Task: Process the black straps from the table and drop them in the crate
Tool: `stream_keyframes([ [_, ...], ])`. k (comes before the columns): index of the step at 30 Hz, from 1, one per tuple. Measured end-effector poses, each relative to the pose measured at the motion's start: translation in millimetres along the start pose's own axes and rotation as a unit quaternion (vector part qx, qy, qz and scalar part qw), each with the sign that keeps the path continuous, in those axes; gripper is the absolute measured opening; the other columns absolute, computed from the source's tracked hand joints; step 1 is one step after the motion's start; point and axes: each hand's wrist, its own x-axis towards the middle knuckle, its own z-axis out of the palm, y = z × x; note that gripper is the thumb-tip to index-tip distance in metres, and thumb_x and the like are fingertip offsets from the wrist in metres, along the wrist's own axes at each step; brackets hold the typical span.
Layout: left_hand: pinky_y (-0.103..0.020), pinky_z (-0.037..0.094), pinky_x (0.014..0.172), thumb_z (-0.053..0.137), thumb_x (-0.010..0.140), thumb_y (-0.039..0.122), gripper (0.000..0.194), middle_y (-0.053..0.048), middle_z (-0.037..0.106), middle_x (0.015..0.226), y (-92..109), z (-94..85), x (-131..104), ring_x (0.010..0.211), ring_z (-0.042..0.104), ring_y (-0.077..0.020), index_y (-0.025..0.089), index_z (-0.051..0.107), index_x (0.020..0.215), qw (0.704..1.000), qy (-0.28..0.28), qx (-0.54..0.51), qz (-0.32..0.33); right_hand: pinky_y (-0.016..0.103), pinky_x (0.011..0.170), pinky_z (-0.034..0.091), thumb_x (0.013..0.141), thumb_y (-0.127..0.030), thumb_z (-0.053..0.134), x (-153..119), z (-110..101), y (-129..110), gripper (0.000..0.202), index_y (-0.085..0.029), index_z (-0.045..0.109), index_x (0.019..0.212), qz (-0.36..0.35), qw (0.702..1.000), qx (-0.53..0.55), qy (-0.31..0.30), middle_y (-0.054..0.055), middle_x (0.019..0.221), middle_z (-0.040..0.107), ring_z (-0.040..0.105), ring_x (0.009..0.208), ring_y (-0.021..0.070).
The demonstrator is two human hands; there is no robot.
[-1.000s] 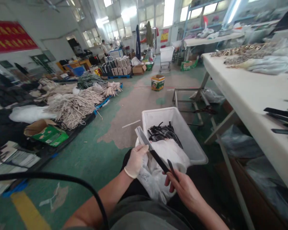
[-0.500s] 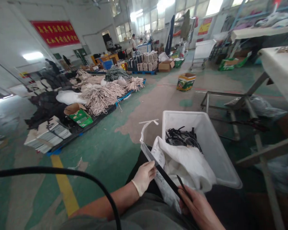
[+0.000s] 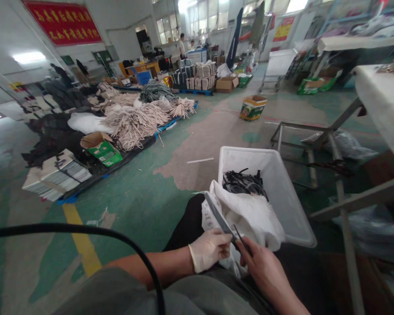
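The left hand [image 3: 213, 250], in a pale glove, was nearly closed, its fingers curled and the thumb and forefinger meeting on a long dark strip [image 3: 219, 214]. The right hand [image 3: 261, 262], bare, was folded round the lower end of that strip and also had hold of a thin dark piece [image 3: 240, 236], whose narrow tip stuck up just beside the strip. The strip slanted above the person's lap, its upper end free in front of a white sack [image 3: 254, 214]. This sack lay crumpled over the lap and the near side of a white tub [image 3: 293, 201]; inside the tub, beyond the sack, was a tangle of black strips [image 3: 244, 181]. A pale strip [image 3: 200, 160] lay on the floor left of the tub, an open carton [image 3: 253, 108] stood farther off, and a white-topped desk [image 3: 384, 105] was at the right
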Motion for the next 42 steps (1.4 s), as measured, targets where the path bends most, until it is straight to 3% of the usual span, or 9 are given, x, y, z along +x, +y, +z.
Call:
stream_keyframes([
  [5, -0.019, 0.036, 0.053, 0.089, 0.048, 0.032, 0.044, 0.005, 0.051, 0.055, 27, -5.0, -1, 0.051, 0.046, -0.0053, 0.014, 0.057, 0.071, 0.99, 0.045, -0.011, 0.136, 0.027, 0.055, 0.043, 0.091, -0.053, 0.028, -1, -1, 6, 0.042, -0.023, 0.055, 0.079, 0.011, 0.997, 0.06, -0.048, 0.002, 0.061, 0.066, 0.063, 0.053, 0.0182],
  [11, -0.022, 0.033, 0.05, 0.088, 0.046, 0.037, 0.043, 0.003, 0.052, 0.052, 6, 0.7, -2, 0.048, 0.046, -0.0076, 0.013, 0.058, 0.065, 0.995, -0.019, 0.072, 0.06, 0.026, 0.053, 0.042, 0.092, -0.05, 0.029, 5, 4, 2, 0.038, -0.023, 0.054, 0.079, -0.002, 0.998, 0.059, -0.019, 0.001, 0.061, 0.067, 0.064, 0.054, 0.0182],
  [16, -0.022, 0.037, 0.053, 0.09, 0.045, 0.028, 0.044, 0.006, 0.051, 0.055, 14, -4.4, 3, 0.051, 0.047, -0.0067, 0.016, 0.054, 0.067, 0.997, 0.05, 0.006, 0.058, 0.026, 0.054, 0.044, 0.093, -0.052, 0.03, -6, 3, 13, 0.042, -0.023, 0.053, 0.073, 0.01, 0.994, 0.092, -0.05, 0.001, 0.059, 0.065, 0.063, 0.051, 0.0174],
  [21, -0.022, 0.032, 0.048, 0.088, 0.05, 0.032, 0.04, 0.002, 0.055, 0.054, -4, 2.0, 6, 0.047, 0.048, -0.008, 0.012, 0.06, 0.07, 0.996, -0.045, 0.081, 0.003, 0.027, 0.052, 0.042, 0.094, -0.048, 0.03, -3, 5, 8, 0.039, -0.023, 0.053, 0.075, 0.004, 0.996, 0.09, -0.023, 0.001, 0.058, 0.065, 0.061, 0.049, 0.0179],
  [28, -0.02, 0.04, 0.051, 0.087, 0.053, 0.023, 0.038, 0.005, 0.054, 0.054, 22, -0.1, 8, 0.049, 0.049, -0.0068, 0.016, 0.053, 0.067, 0.998, 0.036, 0.013, 0.04, 0.025, 0.051, 0.043, 0.093, -0.051, 0.035, -21, -1, 21, 0.039, -0.022, 0.054, 0.075, 0.028, 0.988, 0.146, -0.035, 0.002, 0.061, 0.067, 0.063, 0.051, 0.0167],
  [32, -0.021, 0.039, 0.051, 0.087, 0.054, 0.027, 0.035, 0.003, 0.056, 0.055, 0, 10.2, 6, 0.05, 0.05, -0.0076, 0.014, 0.059, 0.072, 0.996, -0.035, 0.085, -0.02, 0.025, 0.051, 0.042, 0.094, -0.046, 0.035, -17, 0, 11, 0.038, -0.021, 0.054, 0.072, 0.038, 0.992, 0.116, 0.011, 0.0, 0.054, 0.063, 0.06, 0.048, 0.0158],
  [34, -0.02, 0.039, 0.05, 0.086, 0.056, 0.026, 0.034, 0.003, 0.056, 0.055, -3, 18.4, 3, 0.05, 0.05, -0.0071, 0.013, 0.06, 0.073, 0.995, -0.05, 0.085, -0.026, 0.026, 0.053, 0.044, 0.094, -0.048, 0.035, -16, -3, 9, 0.039, -0.021, 0.061, 0.083, 0.029, 0.99, 0.126, 0.05, 0.0, 0.058, 0.066, 0.06, 0.049, 0.0157],
  [39, -0.021, 0.042, 0.053, 0.079, 0.066, 0.018, 0.025, 0.005, 0.054, 0.056, 24, 27.5, -7, 0.05, 0.05, -0.0068, 0.016, 0.054, 0.069, 0.998, -0.009, 0.025, -0.05, 0.027, 0.053, 0.051, 0.092, -0.049, 0.04, -31, -7, 37, 0.046, -0.019, 0.062, 0.118, 0.014, 0.947, 0.247, 0.207, 0.009, 0.101, 0.073, 0.062, 0.055, 0.0154],
  [42, -0.022, 0.043, 0.055, 0.076, 0.069, 0.015, 0.022, 0.004, 0.055, 0.058, 27, 27.2, -12, 0.053, 0.052, -0.0079, 0.016, 0.054, 0.07, 0.995, -0.021, 0.03, -0.089, 0.033, 0.078, 0.057, 0.089, -0.031, 0.049, -39, -4, 49, 0.035, -0.021, 0.066, 0.118, -0.079, 0.94, 0.226, 0.243, 0.01, 0.122, 0.066, 0.069, 0.089, 0.0211],
])
